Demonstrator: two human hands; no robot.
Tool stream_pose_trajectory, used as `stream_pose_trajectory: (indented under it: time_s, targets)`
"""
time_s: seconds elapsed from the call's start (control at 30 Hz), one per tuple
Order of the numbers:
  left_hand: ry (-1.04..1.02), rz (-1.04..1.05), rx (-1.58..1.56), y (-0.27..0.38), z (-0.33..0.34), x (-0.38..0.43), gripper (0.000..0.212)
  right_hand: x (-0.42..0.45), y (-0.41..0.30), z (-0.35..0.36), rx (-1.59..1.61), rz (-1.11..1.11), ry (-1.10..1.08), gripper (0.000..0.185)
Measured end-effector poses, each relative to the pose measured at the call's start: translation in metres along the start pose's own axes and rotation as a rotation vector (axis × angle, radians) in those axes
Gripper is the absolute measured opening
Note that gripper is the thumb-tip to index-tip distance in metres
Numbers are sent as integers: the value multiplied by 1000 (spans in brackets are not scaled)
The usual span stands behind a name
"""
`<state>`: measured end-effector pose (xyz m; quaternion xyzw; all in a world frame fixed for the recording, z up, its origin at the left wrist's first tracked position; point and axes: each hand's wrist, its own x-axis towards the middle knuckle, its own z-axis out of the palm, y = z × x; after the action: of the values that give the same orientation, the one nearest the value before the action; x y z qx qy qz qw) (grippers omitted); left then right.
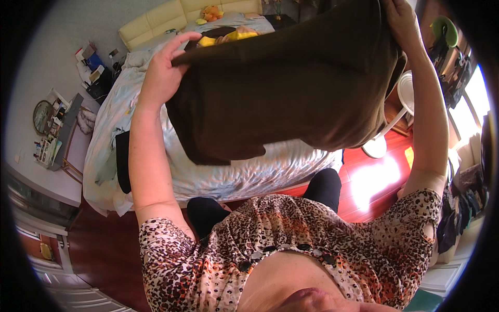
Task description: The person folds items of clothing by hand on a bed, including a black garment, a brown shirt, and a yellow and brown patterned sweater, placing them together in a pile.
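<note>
A large dark brown cloth garment (280, 93) hangs spread in the air between my raised hands, over the near part of the bed. My left hand (167, 66) pinches its left end between thumb and fingers. At the upper right, my right hand (403, 25) grips the other end, with its fingertips partly hidden by the cloth. The garment's lower edge hangs free above the patterned bedspread (218, 179). Behind its top edge, something yellow (241, 36) shows on the bed, mostly covered from view. A piece of black cloth (123, 162) lies on the bed beside my left forearm.
A padded cream headboard (156, 25) with an orange plush toy (211, 13) stands at the far end. To the right are a white round-based stand (375, 147) on the red wood floor (362, 175) and hanging clothes (464, 210). A cluttered grey dressing table (72, 113) is at left.
</note>
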<state>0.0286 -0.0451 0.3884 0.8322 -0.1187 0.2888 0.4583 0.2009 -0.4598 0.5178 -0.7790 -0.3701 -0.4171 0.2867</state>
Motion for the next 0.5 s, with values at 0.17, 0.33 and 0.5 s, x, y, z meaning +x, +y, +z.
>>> stream_pose_trajectory:
  time_s: [0.17,0.33,0.5]
  targets:
    - [71,47,-218,-1,-25,-40,28,-14,-18,-11,379,158,-14,25]
    - [299,29,-360,-5,-33,-56,29,-26,-65,-41,349,72,141,29]
    - [416,-17,-339,18,-44,-53,26,11,-68,-15,311,102,29,36]
